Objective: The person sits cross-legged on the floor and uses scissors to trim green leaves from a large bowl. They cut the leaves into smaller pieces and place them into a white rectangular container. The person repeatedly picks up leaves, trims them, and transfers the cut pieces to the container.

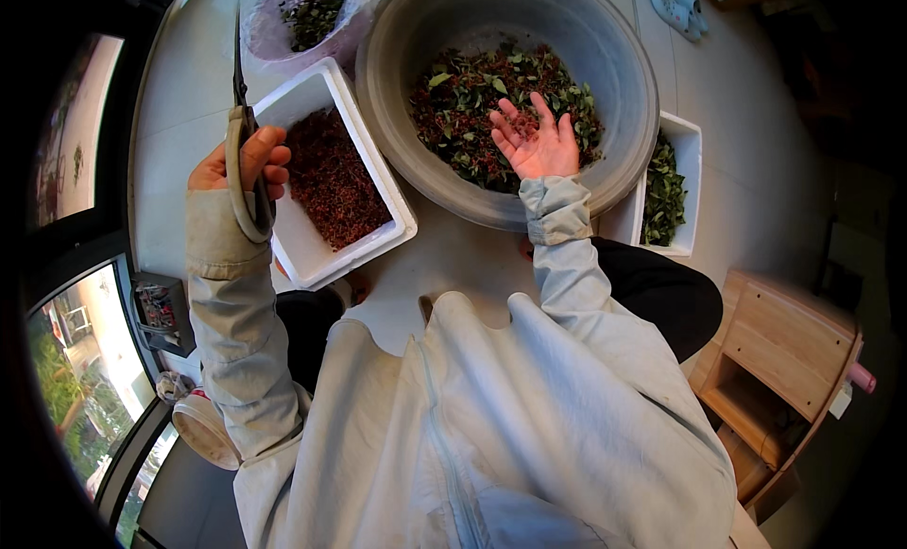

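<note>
My left hand (248, 163) grips a pair of scissors (238, 88) by the handles, blades pointing away from me. It is over the near-left side of a white foam box (407, 226) holding red berry clusters, probably Sichuan pepper (340, 187). My right hand (542, 145) is palm up above a large grey plastic tub (418, 184), fingers spread and slightly curled. A small bunch of red berries (523, 126) appears to rest in its palm. Red berry sprigs mixed with green leaves (468, 95) cover the tub's bottom.
A lilac plastic basket (266, 42) lined with clear film holds leaves at the far left. Another white foam box (694, 187) with green leaves (664, 191) stands right of the tub. A wooden cabinet (786, 336) is at right, a white bucket (205, 428) at left, pale clogs (677, 14) at far right.
</note>
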{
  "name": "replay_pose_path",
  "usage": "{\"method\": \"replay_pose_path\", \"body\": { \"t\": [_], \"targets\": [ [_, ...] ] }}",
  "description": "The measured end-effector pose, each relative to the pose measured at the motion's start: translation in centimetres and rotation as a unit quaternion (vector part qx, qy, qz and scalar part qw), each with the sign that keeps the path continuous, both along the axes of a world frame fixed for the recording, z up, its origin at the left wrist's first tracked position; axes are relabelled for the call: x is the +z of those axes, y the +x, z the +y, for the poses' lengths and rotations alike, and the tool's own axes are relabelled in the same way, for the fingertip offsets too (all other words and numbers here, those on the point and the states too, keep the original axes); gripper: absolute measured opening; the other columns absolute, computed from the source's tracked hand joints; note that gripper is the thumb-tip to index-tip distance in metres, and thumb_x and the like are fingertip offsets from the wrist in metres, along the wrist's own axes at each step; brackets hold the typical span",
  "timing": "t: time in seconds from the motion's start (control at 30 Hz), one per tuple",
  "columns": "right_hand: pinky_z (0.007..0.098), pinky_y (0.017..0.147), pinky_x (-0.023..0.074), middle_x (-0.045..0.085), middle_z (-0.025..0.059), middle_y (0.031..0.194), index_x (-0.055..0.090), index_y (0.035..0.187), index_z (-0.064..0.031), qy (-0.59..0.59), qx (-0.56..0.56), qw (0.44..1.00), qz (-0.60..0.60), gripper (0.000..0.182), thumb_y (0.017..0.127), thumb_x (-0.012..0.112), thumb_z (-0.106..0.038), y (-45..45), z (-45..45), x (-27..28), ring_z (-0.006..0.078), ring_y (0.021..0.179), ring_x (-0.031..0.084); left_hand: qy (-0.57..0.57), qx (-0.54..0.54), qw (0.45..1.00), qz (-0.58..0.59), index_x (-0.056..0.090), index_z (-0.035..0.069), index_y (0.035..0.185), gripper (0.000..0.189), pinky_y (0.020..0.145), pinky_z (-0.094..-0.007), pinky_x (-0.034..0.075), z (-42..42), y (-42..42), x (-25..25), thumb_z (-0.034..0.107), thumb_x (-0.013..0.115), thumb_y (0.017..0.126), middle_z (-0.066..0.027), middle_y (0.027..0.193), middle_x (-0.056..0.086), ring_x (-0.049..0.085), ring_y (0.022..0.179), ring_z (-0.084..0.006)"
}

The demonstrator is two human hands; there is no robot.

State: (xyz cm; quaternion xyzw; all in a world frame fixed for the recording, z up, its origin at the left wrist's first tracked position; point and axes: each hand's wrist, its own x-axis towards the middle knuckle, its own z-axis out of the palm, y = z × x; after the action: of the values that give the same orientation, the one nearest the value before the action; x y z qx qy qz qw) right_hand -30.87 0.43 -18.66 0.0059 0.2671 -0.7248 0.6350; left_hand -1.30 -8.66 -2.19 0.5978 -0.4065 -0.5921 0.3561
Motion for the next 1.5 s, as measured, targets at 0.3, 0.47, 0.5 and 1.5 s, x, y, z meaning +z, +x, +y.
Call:
{"method": "replay_pose_path", "body": {
  "t": [0.3,0.47,0.5,1.5],
  "targets": [
    [0.0303,0.049,0.0400,0.055,0.0075,0.075,0.032,0.125,-0.0145,0.078,0.012,0.985,0.155,0.039,0.087,0.036,-0.023,-1.9,1.0,-1.5,0.0146,0.052,0.045,0.004,-0.023,1.000,-0.017,0.057,-0.001,0.089,0.032,0.047,-0.0148,0.040,0.1,0.1,0.2,0.026,0.064,0.075,-0.0030,0.070,0.056,0.050,0.053,-0.0052],
    [0.0351,0.075,0.0447,0.052,0.0185,0.102,0.041,0.116,0.0031,-0.040,-0.006,0.998,-0.043,0.042,0.078,0.039,-0.014,-3.0,1.5,-1.0,0.0272,0.091,0.050,0.004,-0.007,1.000,-0.012,0.058,-0.001,0.085,0.024,0.045,-0.0170,0.041,0.2,-0.1,0.1,0.019,0.065,0.074,-0.0038,0.067,0.057,0.050,0.051,-0.0067],
    [0.0370,0.083,0.0441,0.049,0.0216,0.109,0.040,0.116,0.0050,-0.017,-0.047,0.996,-0.073,0.043,0.078,0.040,-0.015,-2.5,1.4,0.3,0.0308,0.101,0.048,0.004,-0.009,1.000,-0.011,0.058,-0.001,0.085,0.024,0.045,-0.0170,0.041,0.2,-0.1,0.2,0.019,0.065,0.074,-0.0038,0.067,0.057,0.050,0.051,-0.0067],
    [0.0234,0.065,0.0446,0.059,0.0041,0.074,0.059,0.085,-0.0001,0.092,0.155,0.854,0.488,0.014,0.080,0.050,-0.009,14.7,-2.4,-1.5,0.0104,0.070,0.054,-0.007,0.030,0.999,-0.025,0.056,-0.004,0.091,0.036,0.050,-0.0168,0.041,-0.2,0.9,1.3,0.026,0.064,0.073,-0.0063,0.073,0.057,0.050,0.056,-0.0071]
  ]
}}
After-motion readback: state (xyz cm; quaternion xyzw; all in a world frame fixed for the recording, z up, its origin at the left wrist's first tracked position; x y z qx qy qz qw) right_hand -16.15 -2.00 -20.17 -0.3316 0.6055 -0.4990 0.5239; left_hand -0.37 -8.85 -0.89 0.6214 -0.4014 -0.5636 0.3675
